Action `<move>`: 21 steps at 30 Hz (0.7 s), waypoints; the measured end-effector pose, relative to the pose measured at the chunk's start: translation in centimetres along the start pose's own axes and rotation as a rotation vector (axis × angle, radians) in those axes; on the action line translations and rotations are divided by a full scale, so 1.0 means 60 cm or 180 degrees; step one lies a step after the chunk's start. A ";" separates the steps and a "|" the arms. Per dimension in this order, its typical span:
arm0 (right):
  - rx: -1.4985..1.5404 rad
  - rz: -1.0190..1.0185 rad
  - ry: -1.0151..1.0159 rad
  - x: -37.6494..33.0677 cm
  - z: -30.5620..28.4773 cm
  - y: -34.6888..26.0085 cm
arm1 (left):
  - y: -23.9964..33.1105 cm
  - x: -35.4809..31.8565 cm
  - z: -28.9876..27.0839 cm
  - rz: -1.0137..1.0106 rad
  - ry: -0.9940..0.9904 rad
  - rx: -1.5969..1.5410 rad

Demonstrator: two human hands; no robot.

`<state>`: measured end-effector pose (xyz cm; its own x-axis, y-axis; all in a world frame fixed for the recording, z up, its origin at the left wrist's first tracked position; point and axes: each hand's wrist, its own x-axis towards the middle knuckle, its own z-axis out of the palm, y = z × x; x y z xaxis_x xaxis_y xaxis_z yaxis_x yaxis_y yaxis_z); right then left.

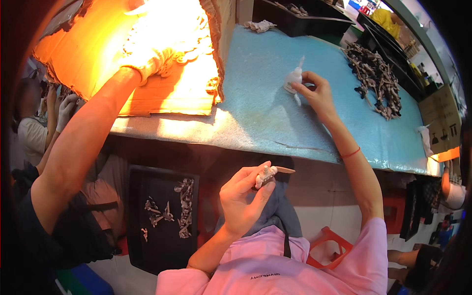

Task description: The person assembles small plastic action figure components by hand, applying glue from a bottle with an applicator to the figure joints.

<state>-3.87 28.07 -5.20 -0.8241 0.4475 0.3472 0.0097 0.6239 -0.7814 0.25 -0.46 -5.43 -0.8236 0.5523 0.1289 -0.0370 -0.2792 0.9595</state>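
My left hand (243, 199) is raised in front of my lap, its fingers pinching a small pale figurine (265, 176) with a dark underside. From its right side a flat tan pointed piece (285, 170) sticks out; whether it is joined to the figurine, I cannot tell. Over the blue-covered table, my right hand (317, 93) grips a small white squeeze bottle (294, 78) with a thin nozzle pointing up, between thumb and fingers. The bottle's base is near the tabletop; contact is unclear.
A co-worker's gloved hand (152, 64) reaches into a brightly lit cardboard box (167, 105) at left. Small brown-and-black figures (376, 81) are heaped on the blue table (255, 113). A black tray (162, 255) with more pieces sits below left; a red stool (327, 248) stands beside me.
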 end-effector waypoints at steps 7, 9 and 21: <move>0.1957 0.0465 0.0046 -0.109 -0.022 -0.095 | -0.002 0.002 -0.012 0.0760 0.0130 0.0739; 0.1908 0.0489 -0.0024 -0.158 -0.035 -0.107 | 0.001 0.004 -0.015 0.0901 0.0187 0.0829; 0.0936 -0.0262 0.0508 -0.319 -0.040 -0.193 | -0.004 0.012 -0.012 0.1973 0.0598 0.1698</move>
<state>13.13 13.84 -1.57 -0.7161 0.5126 0.4738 -0.2360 0.4610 -0.8554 -0.77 -0.58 -5.76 -0.6888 0.2681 0.6736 0.6873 -0.0541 0.7244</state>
